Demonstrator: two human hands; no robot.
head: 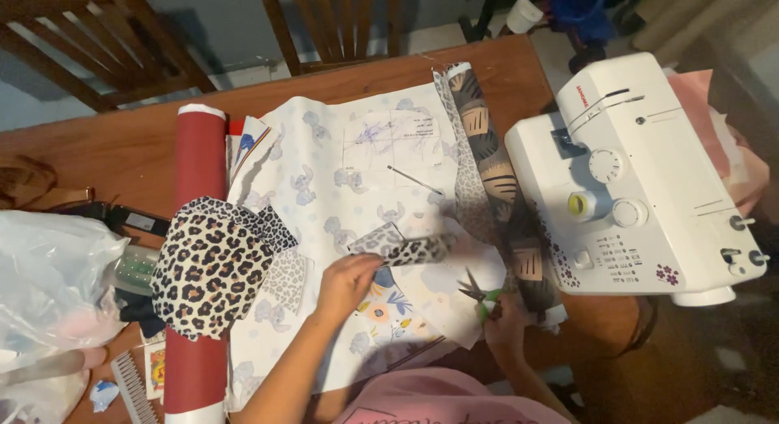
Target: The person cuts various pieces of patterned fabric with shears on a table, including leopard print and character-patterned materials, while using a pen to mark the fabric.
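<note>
Over a wooden desk (97, 152) spread with pale cartoon-print fabric (357, 172), we pinch a small strip of leopard-print cloth (410, 248) in our left hand (345, 282), fingers closed on its near end so the strip juts out to the right above the fabric; our right hand (505, 322) is curled shut around green-handled scissors (477, 292), blades parted and pointing up toward the strip without touching it; a larger leopard-print piece (211, 266) lies draped over a red roll (199, 156) to the left; a white sewing machine (641, 180) stands at the right.
</note>
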